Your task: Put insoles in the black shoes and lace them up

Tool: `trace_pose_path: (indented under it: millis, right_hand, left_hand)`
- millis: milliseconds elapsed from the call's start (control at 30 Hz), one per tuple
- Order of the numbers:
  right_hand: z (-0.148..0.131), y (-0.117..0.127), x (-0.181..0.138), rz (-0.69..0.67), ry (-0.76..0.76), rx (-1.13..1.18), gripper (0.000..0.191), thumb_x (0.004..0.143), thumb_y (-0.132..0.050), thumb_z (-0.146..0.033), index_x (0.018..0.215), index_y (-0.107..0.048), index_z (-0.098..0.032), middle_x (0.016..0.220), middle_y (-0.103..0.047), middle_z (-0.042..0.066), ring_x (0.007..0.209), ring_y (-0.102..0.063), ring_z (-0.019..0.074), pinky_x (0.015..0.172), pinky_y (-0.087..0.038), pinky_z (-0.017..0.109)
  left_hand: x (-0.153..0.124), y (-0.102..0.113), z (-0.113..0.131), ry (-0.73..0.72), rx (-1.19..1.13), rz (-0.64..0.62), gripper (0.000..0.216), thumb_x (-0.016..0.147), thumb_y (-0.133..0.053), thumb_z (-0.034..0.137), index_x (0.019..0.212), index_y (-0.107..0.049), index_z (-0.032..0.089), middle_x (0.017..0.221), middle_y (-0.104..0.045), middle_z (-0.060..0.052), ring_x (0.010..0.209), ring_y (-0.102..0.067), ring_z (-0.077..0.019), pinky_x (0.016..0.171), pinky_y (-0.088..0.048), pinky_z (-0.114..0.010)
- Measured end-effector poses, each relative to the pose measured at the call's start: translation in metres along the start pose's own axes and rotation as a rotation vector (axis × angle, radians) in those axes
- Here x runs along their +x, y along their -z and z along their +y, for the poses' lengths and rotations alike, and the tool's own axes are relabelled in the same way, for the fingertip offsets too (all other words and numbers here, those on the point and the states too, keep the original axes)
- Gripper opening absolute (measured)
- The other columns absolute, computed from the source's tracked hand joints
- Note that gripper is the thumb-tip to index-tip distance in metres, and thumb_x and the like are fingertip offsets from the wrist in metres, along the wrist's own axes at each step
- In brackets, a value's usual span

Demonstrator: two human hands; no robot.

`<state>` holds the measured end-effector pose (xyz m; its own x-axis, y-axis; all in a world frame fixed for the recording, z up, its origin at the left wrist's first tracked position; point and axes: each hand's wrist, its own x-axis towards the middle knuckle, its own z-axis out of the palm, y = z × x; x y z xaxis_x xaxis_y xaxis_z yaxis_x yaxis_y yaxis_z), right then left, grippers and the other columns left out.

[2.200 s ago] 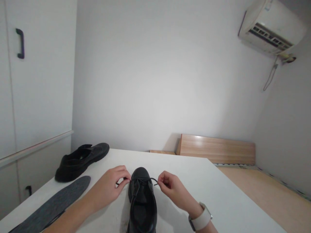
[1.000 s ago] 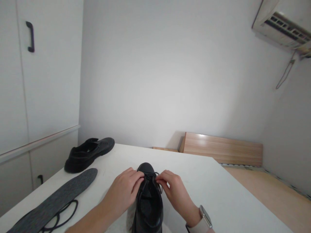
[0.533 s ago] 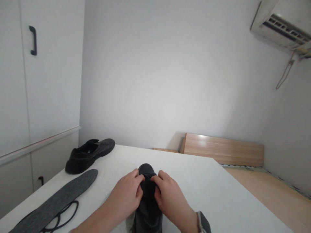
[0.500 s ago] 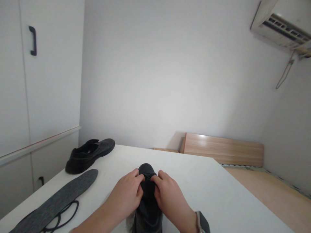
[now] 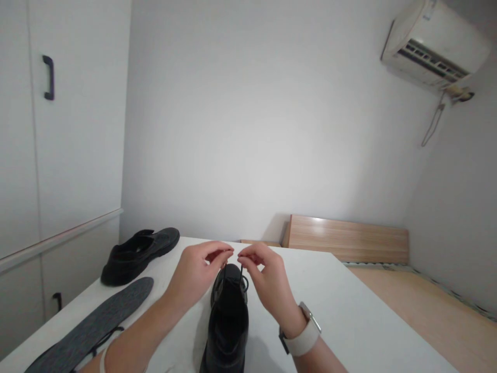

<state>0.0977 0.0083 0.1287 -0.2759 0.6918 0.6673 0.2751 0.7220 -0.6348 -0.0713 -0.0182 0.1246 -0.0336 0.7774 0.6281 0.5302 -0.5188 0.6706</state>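
A black shoe (image 5: 229, 331) stands on the white table in front of me, its toe pointing away. Both hands are raised just above its front part. My left hand (image 5: 200, 267) pinches a thin black shoelace (image 5: 241, 274) end between thumb and fingers. On the other side, my right hand (image 5: 267, 277) pinches the lace too, and the strands run down to the shoe. A lace loop hangs at the shoe's right side. On my right wrist is a watch with a pale band.
A second black shoe (image 5: 137, 254) lies at the table's far left edge. Nearer is a dark grey insole (image 5: 101, 321) with a black lace (image 5: 106, 338) beside it, partly behind my left forearm. The white table (image 5: 310, 311) borders a bed with a wooden headboard (image 5: 349, 238).
My hands have risen from the shoe's front, drawing the lace strands upward. The shoe's opening now shows. The view has shifted slightly.
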Motion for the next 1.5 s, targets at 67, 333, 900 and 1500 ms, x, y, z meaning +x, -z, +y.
trace_pose_path:
  millis: [67,333,900,1500]
  right_hand:
    - [-0.009,0.005,0.01,0.062,-0.012,0.178,0.004,0.084,-0.066,-0.016,0.081,-0.067,-0.019,0.071,-0.066,0.0,0.065,-0.061,0.0144,0.064,-0.049,0.027]
    - [-0.021,0.001,0.014,0.079,0.103,0.326,0.004,0.082,-0.069,-0.02,0.078,-0.068,-0.02,0.073,-0.066,0.0,0.071,-0.061,0.0159,0.068,-0.05,0.03]
    - [0.026,-0.018,0.001,-0.01,-0.054,0.533,0.014,0.083,-0.071,-0.034,0.083,-0.07,-0.02,0.078,-0.069,0.001,0.075,-0.062,0.0165,0.076,-0.049,0.03]
    - [0.089,0.023,-0.03,-0.099,-0.28,0.563,0.017,0.075,-0.077,-0.034,0.076,-0.069,-0.018,0.076,-0.061,0.001,0.062,-0.049,0.0116,0.059,-0.038,0.026]
  left_hand:
    - [0.007,0.005,0.01,0.051,-0.19,0.036,0.02,0.087,-0.06,0.034,0.083,-0.073,0.018,0.068,-0.07,-0.001,0.065,-0.065,-0.0161,0.067,-0.051,-0.026]
    - [0.002,-0.01,0.02,0.152,-0.542,0.027,0.025,0.079,-0.071,0.04,0.085,-0.071,0.016,0.076,-0.075,-0.005,0.072,-0.069,-0.0204,0.074,-0.055,-0.032]
    - [0.006,-0.01,0.005,0.161,-0.717,-0.108,0.036,0.08,-0.073,0.036,0.107,-0.064,0.014,0.069,-0.067,0.001,0.069,-0.062,-0.0146,0.073,-0.05,-0.03]
    - [-0.021,0.022,-0.075,0.242,-0.335,-0.167,0.022,0.079,-0.069,0.036,0.087,-0.074,0.016,0.067,-0.068,-0.003,0.061,-0.056,-0.0141,0.055,-0.039,-0.024]
